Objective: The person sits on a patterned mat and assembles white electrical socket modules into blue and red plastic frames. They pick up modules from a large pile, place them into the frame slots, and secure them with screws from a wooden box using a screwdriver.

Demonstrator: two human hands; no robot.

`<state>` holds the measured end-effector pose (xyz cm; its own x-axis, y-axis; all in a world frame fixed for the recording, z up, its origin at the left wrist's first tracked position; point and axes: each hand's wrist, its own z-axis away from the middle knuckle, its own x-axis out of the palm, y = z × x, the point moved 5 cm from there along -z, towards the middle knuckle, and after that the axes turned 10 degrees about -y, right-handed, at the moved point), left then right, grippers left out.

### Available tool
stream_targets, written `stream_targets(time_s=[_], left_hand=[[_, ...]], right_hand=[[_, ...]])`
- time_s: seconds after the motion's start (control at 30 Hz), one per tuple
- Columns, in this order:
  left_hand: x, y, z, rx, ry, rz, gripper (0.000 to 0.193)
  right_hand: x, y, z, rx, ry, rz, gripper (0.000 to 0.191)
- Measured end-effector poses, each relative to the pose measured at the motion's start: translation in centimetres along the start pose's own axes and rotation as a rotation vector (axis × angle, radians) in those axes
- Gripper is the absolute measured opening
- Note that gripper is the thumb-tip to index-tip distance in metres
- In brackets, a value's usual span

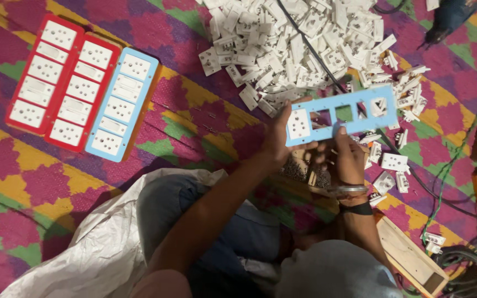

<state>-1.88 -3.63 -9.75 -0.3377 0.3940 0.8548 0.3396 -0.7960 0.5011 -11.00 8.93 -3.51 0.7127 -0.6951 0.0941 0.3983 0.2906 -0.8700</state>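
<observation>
Two hands held one blue faceplate (342, 115) above the patterned mat (205, 118), just below the heap of white socket and switch modules (299, 47). Your left hand (279, 138) pinched the plate's left end, thumb against the fitted white socket. Your right hand (349, 157) gripped the lower edge near the middle, fingers curled underneath. The plate looked like thin moulded plastic: light, fairly stiff, likely to flex across its open cut-outs. You were best gripping the solid ends and rim, not the narrow bars between openings. Three filled plates, two red (62, 83) and one blue (121, 105), lay well apart to the left.
</observation>
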Motion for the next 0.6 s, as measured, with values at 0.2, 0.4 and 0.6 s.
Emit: stream_targets(time_s=[0.2,0.4,0.6], left_hand=[[2.3,3.0,1.4,0.386,0.089,-0.953,0.069],[8.8,5.4,5.9,1.146,-0.188,-2.032,0.042],[7.7,3.9,6.2,0.967,-0.191,-1.879,0.033]], right_hand=[[-3.1,-4.4,0.2,-0.411,-0.015,-0.050,0.027],[-6.4,-5.9,0.0,-0.390,-0.010,-0.072,0.022],[-5.6,-5.9,-0.3,-0.312,0.068,-0.052,0.031]])
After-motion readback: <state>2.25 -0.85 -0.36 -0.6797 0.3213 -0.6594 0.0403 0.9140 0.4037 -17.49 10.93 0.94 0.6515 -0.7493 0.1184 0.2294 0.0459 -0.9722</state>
